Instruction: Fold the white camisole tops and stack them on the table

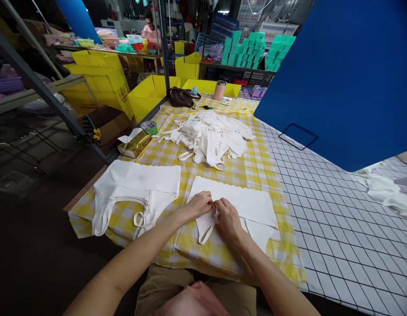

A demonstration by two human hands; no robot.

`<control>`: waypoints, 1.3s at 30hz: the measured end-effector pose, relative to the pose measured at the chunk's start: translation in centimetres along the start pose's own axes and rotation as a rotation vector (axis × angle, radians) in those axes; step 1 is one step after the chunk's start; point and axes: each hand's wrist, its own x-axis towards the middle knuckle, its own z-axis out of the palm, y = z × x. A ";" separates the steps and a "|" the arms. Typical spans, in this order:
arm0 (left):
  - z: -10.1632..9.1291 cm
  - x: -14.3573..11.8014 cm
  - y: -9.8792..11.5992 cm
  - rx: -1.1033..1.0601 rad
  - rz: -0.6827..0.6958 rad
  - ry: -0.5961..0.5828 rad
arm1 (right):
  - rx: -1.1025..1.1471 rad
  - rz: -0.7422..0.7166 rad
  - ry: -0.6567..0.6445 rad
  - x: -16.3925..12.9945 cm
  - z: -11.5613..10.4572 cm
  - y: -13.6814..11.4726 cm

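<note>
Garment [244,196] lies beneath left hand [200,204] and right hand [227,217] — grip pinched on its fabric.

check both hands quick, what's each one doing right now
Left hand: fingers closed in a pinch at the white garment, exact grip unclear.
Right hand: closed, fingertips meeting the left's, exact grip unclear.

checked cloth [261,169]: white pile [210,136], flat white garments [247,202], tape [149,127], pink flask [219,91]

The handled garment [238,193] is matt cloth, the gold packet [139,142] glossy.
</note>
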 end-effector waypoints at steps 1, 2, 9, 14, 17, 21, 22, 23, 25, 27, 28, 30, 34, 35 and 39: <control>0.1 0.0 -0.1 0.002 0.003 0.002 | -0.002 -0.012 -0.005 0.0 0.0 0.0; 0.2 0.1 -0.1 0.005 0.010 0.002 | -0.003 -0.026 -0.011 0.1 -0.1 0.0; 1.0 0.3 -0.7 0.041 0.048 0.004 | 0.034 -0.052 -0.037 0.5 -0.7 0.2; 0.7 0.2 -0.4 0.030 0.051 -0.011 | 0.130 -0.027 -0.036 0.5 -0.8 0.0; 0.4 0.2 -0.1 0.019 0.044 -0.026 | 0.213 -0.016 -0.035 0.7 -0.7 -0.3; 0.4 0.1 0.1 0.006 0.011 -0.026 | 0.350 0.066 -0.005 0.8 -0.6 -0.4; 0.3 0.1 0.1 0.001 0.011 -0.021 | 0.383 0.102 0.010 0.8 -0.5 -0.4; 0.3 0.1 0.2 -0.007 0.013 -0.016 | 0.403 0.136 0.027 0.7 -0.5 -0.4; 0.2 0.0 0.2 -0.031 0.013 -0.011 | 0.516 0.240 0.041 0.3 -0.7 -0.8; -0.1 -0.3 0.3 -0.062 0.004 -0.017 | 0.792 0.410 0.027 -0.4 -1.3 -1.5; -0.4 -0.5 0.3 -0.077 0.002 -0.025 | 0.969 0.509 0.013 -0.8 -1.7 -2.0; -1.0 -0.9 0.3 -0.100 0.015 -0.059 | 1.280 0.683 -0.008 -1.8 -3.0 -3.3; -1.9 -1.3 0.1 -0.123 0.014 -0.147 | 1.450 0.785 -0.017 -4.9 -5.5 -6.4; -2.0 -1.2 0.1 -0.128 0.000 -0.158 | 1.450 0.794 -0.028 -5.9 -5.7 -7.3; -1.9 -1.0 0.1 -0.128 -0.030 -0.151 | 1.489 0.766 -0.133 -10.7 -4.3 -10.2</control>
